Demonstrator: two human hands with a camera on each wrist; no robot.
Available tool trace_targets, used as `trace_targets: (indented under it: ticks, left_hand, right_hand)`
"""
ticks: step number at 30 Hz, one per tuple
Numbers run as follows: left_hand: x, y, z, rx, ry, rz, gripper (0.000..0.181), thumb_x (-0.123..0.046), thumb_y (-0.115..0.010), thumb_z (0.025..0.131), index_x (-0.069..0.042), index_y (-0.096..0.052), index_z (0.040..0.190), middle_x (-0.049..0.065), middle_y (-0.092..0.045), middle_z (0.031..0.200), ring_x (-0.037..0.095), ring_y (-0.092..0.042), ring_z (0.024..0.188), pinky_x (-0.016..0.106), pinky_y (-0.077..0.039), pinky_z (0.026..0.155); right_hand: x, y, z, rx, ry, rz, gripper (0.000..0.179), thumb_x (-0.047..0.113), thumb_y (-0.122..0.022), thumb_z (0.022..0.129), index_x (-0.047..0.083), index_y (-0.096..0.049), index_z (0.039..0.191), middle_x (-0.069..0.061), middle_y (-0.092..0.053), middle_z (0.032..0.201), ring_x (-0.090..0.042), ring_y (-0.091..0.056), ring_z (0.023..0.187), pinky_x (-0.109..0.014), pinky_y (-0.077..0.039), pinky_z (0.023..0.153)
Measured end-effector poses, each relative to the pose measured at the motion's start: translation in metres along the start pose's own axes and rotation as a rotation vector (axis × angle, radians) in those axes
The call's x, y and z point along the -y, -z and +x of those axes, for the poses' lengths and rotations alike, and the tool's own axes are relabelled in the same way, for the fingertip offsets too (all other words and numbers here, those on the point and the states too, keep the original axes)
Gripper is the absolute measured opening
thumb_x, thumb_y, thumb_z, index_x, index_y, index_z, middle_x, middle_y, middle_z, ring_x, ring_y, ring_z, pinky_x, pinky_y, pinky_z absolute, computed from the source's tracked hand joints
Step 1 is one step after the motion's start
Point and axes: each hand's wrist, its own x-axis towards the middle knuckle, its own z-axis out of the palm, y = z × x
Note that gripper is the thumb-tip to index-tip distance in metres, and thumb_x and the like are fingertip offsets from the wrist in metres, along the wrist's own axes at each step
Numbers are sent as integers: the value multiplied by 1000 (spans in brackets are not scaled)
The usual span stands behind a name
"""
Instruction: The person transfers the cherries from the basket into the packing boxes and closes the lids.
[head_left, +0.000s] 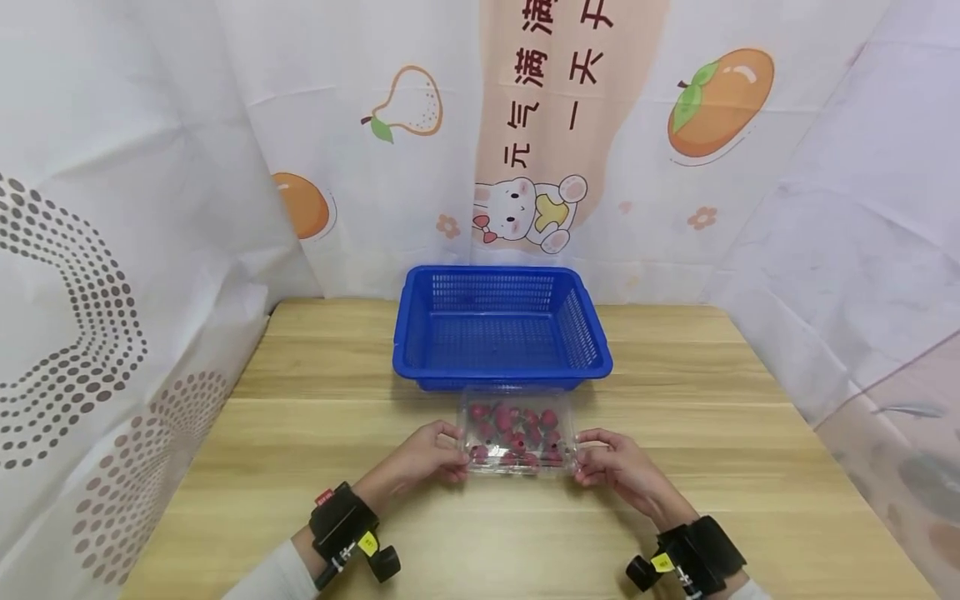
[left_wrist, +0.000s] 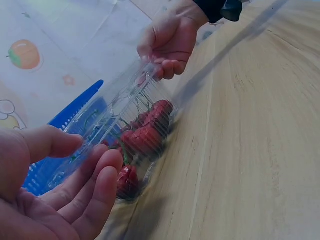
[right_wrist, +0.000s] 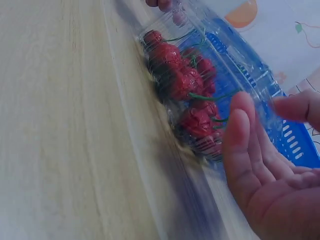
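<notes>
A clear plastic clamshell box (head_left: 517,433) stands just in front of the blue basket in the head view. Inside it lie several red cherries (left_wrist: 145,135) with green stems, seen through the ribbed wall in both wrist views. My left hand (head_left: 431,454) pinches the box's left end, thumb at the upper rim and fingers under it. At the opposite end my right hand (head_left: 615,467) grips in the same way, its thumb and fingertips (right_wrist: 240,125) on either side of the rim. The box is level between the two hands, close over the wooden table.
The blue plastic basket (head_left: 502,377), with slotted walls, sits at the back middle of the wooden table (head_left: 315,433). A printed curtain (head_left: 420,192) hangs right behind it, and white cloth closes off both sides. Each wrist wears a black camera strap (head_left: 345,518).
</notes>
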Motion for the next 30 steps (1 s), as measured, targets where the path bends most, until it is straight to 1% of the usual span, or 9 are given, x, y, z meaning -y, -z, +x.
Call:
trace_targets:
  ticks: [3, 5, 10, 13, 19, 22, 25, 27, 30]
  left_hand:
    - [3, 1, 0, -6, 3, -6, 45, 2, -65, 85, 11, -41, 121, 25, -71, 92, 12, -68, 66, 28, -59, 64]
    - [5, 1, 0, 4, 7, -10, 45, 0, -66, 84, 10, -41, 120, 23, -71, 90, 12, -68, 66, 28, -59, 64]
    - [6, 0, 0, 22, 13, 1, 42, 1, -66, 83, 7, -43, 117, 13, -72, 82, 11, -67, 64, 27, -58, 63]
    - [5, 0, -1, 28, 10, 9, 41, 1, -66, 82, 7, -43, 116, 10, -71, 78, 11, -66, 62, 27, -57, 62]
    - [6, 2, -7, 39, 30, 17, 49, 0, -67, 83, 7, -39, 123, 7, -71, 76, 12, -66, 62, 29, -58, 64]
    - [5, 3, -9, 44, 23, 18, 55, -1, -68, 84, 8, -36, 128, 8, -71, 77, 13, -67, 62, 31, -59, 64]
    - [6, 3, -11, 53, 25, 28, 59, -3, -69, 84, 8, -34, 131, 7, -70, 75, 13, -66, 61, 30, -58, 61]
    - [5, 6, -15, 71, 39, 57, 60, -9, -70, 85, 7, -36, 132, 9, -71, 78, 14, -66, 60, 31, -58, 58]
    - [-2, 18, -24, 97, 49, 149, 54, -20, -67, 90, 5, -43, 130, 13, -71, 84, 17, -66, 63, 35, -58, 57]
  right_hand:
    - [-2, -3, 0, 51, 7, 20, 45, 2, -54, 93, -10, -33, 131, -1, -74, 85, -10, -70, 74, -25, -59, 71]
    - [-4, -5, -1, 65, 10, 28, 47, 3, -53, 94, -11, -29, 132, 0, -74, 86, -9, -70, 74, -25, -59, 71]
    - [-7, -9, -2, 38, 8, 7, 42, 2, -54, 93, -8, -32, 127, 1, -75, 82, -7, -69, 69, -23, -58, 67]
    - [-6, -9, -3, 27, 4, -7, 42, 1, -56, 92, -7, -33, 126, 1, -75, 80, -8, -69, 67, -22, -58, 65]
    - [-7, -9, -4, 41, -17, -21, 44, 4, -58, 92, -7, -34, 127, -1, -74, 81, -10, -70, 69, -25, -58, 67]
    - [-7, -8, -5, 58, -15, -37, 45, 5, -59, 92, -7, -35, 129, -1, -74, 83, -10, -70, 70, -26, -58, 68]
    - [-5, -4, -6, 79, 0, -79, 48, 7, -60, 93, -8, -34, 131, -2, -75, 86, -11, -70, 73, -28, -59, 70]
    - [0, 1, -7, 91, -12, -134, 51, 12, -59, 95, -10, -34, 133, -4, -75, 90, -13, -70, 77, -31, -59, 72]
    - [13, 14, -11, 60, -15, -262, 55, 18, -56, 98, -17, -34, 134, -11, -72, 98, -17, -68, 82, -37, -58, 76]
